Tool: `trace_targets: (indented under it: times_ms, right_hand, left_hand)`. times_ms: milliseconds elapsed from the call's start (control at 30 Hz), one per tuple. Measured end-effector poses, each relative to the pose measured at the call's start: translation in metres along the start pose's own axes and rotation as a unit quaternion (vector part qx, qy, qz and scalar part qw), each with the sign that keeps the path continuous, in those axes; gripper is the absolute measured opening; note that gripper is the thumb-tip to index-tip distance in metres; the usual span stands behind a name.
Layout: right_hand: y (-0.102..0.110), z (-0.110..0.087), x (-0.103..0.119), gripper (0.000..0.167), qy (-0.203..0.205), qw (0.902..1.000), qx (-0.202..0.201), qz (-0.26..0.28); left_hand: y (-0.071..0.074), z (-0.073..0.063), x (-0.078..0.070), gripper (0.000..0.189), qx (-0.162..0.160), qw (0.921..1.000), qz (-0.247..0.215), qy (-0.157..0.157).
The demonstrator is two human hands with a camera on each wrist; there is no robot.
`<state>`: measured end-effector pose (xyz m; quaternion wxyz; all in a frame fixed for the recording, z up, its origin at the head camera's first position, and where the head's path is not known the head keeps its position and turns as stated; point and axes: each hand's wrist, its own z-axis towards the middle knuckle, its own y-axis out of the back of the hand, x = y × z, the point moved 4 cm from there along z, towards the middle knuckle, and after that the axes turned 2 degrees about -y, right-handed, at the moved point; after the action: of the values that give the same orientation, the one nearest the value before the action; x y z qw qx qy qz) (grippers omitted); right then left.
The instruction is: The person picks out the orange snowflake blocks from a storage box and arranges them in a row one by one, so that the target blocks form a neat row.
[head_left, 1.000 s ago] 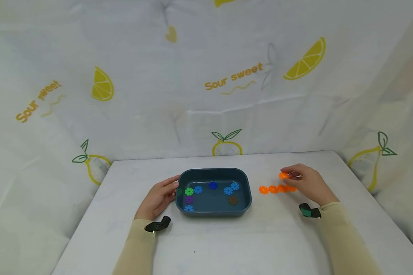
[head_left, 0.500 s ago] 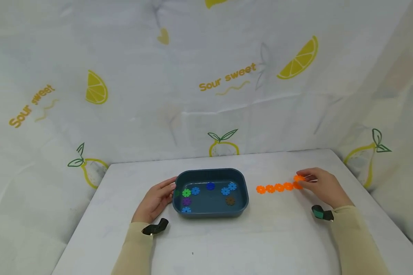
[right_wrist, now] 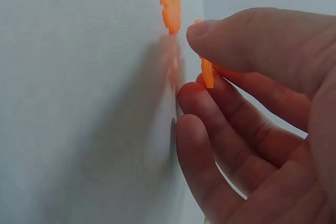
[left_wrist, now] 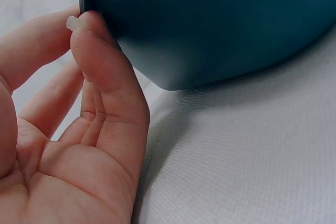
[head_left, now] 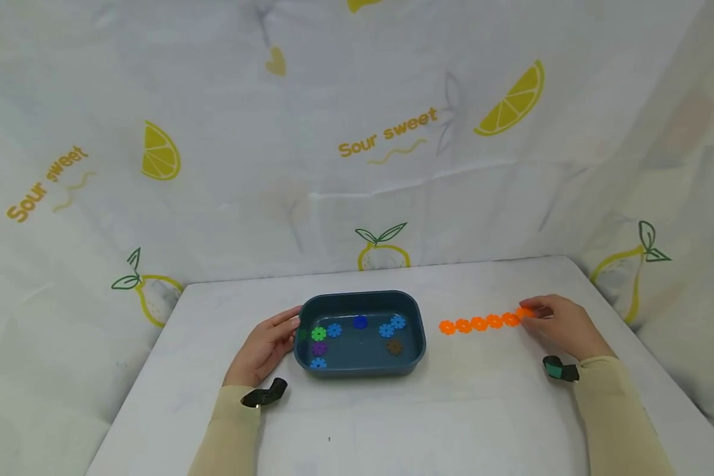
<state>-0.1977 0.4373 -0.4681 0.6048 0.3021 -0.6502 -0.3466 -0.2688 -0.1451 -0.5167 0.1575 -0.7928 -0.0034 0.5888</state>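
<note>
My left hand (head_left: pixel 264 347) holds the left side of a dark blue plastic basin (head_left: pixel 357 372). In the left wrist view, its fingertips (left_wrist: pixel 97 56) are bent against the edge of the basin (left_wrist: pixel 210 30). Over at the right, my right hand (head_left: pixel 565 325) pinches an orange snowflake disc (right_wrist: pixel 207 72) between thumb and fingers, edge-on in the right wrist view. The disc is at the right end of a row of orange snowflake discs (head_left: pixel 478 324) on the white table. In the right wrist view, a gap shows between it and the nearest orange discs (right_wrist: pixel 170 9).
Inside the basin lie loose discs: a green one (head_left: pixel 318 334), a purple one (head_left: pixel 319 349), a brown one (head_left: pixel 395 346) and several blue ones (head_left: pixel 360 322). A white cloth (head_left: pixel 250 218) with lemon prints hangs behind the white table (head_left: pixel 428 430).
My right hand has moved right with its orange disc, then lowered it to the row's right end. The left hand stays at the basin. The whole view has shifted slightly.
</note>
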Motion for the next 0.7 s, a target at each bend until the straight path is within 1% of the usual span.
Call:
trace_targets:
  times_ms: [233,367,700]
  right_hand:
    - [-0.0015,0.0025,0.0005,0.042,0.002,1.0,-0.002,-0.004]
    - [-0.003,0.0033,-0.0022,0.042,0.0,1.0,-0.002,-0.005]
    - [-0.0032,0.0018,-0.0051,0.041,-0.014,0.9998,-0.005,-0.009]
  left_hand:
    - [0.0011,-0.0027,0.0,0.056,-0.01,0.9999,-0.003,0.003]
    - [0.0008,-0.0038,-0.0001,0.057,-0.008,0.9999,-0.006,0.004]
    - [-0.0007,-0.0012,0.0001,0.058,-0.002,1.0,-0.01,0.002]
